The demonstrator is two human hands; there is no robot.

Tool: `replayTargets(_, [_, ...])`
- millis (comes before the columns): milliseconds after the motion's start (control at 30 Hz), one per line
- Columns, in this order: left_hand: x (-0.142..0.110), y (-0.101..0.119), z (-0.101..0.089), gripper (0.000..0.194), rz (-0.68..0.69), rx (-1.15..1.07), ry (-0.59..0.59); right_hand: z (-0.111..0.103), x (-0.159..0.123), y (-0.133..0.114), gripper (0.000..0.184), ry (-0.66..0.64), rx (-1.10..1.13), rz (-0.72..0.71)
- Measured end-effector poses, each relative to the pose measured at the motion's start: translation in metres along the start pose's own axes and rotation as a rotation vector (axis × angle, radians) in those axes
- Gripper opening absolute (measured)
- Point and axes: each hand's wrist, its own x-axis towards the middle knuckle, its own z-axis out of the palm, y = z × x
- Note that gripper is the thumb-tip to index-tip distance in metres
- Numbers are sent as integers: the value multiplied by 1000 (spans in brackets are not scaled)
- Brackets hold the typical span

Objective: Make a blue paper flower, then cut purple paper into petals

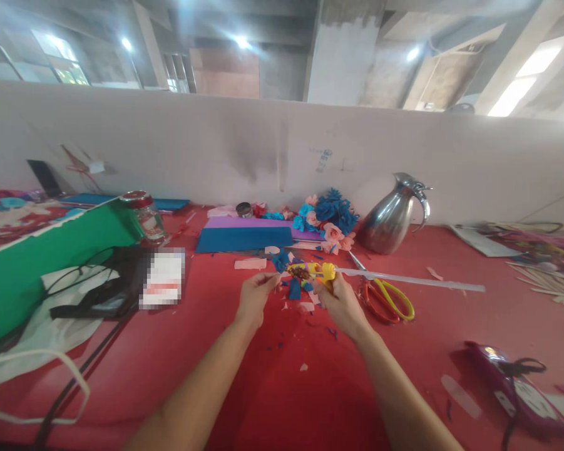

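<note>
My right hand (342,307) is wrapped round the handle of a yellow hot glue gun (326,271). A long translucent glue stick (413,282) juts from its back end to the right. The gun's browned, stained nozzle end points left. With thumb and fingers pinched, my left hand (254,297) holds a small dark blue paper flower (280,260) close to that nozzle; the exact grip point is too small to make out. Paper scraps (295,289) in blue and pink lie under the hands. Red and yellow-handled scissors (387,300) rest just right of my right hand.
Blue sheets (244,240) and a bunch of paper flowers (331,216) lie behind my hands. A steel jug (389,216) stands back right. Leftward are a lidded jar (144,216), a green panel (66,269) and a black cable (84,369). A purple device (516,388) sits front right.
</note>
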Motion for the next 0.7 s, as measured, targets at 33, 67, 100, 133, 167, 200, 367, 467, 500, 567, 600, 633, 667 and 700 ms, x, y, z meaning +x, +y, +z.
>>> replayTargets(33, [0, 0, 0, 22, 2, 4, -4, 0, 0, 1, 25, 3, 2, 0])
replayTargets(67, [0, 0, 0, 22, 4, 6, -7, 0, 0, 1, 25, 2, 2, 2])
replayTargets(100, [-1, 1, 0, 23, 6, 6, -7, 1, 0, 2, 24, 0, 2, 3])
replayTargets(133, [-1, 1, 0, 23, 8, 5, -5, 0, 1, 3, 24, 0, 3, 5])
replayTargets(167, [-1, 1, 0, 23, 7, 4, -1, 0, 1, 3, 25, 0, 8, 6])
replayTargets(200, [-2, 2, 0, 23, 3, 4, 5, 0, 1, 4, 25, 5, 19, 4])
replayTargets(367, [-2, 2, 0, 22, -11, 17, 10, 0, 2, 4, 24, 29, 83, -20])
replayTargets(467, [-1, 1, 0, 21, 3, 23, -15, 1, 0, 3, 24, 17, 70, -7])
replayTargets(500, [-1, 1, 0, 21, 2, 23, -15, 1, 0, 2, 25, 17, 64, 4])
replayTargets(567, [-1, 2, 0, 21, -7, 24, -6, 0, 1, 3, 25, 23, 61, 24])
replayTargets(600, [-1, 2, 0, 21, -9, 27, -2, -2, 1, 4, 26, 32, 71, 28])
replayTargets(633, [-1, 2, 0, 20, -7, 32, 2, -4, 3, 5, 26, 46, 89, 31])
replayTargets(667, [-1, 3, 0, 20, -3, 36, 4, -6, 5, 8, 27, 61, 112, 35])
replayTargets(700, [-1, 3, 0, 20, -1, 39, 4, -9, 8, 11, 27, 74, 140, 43])
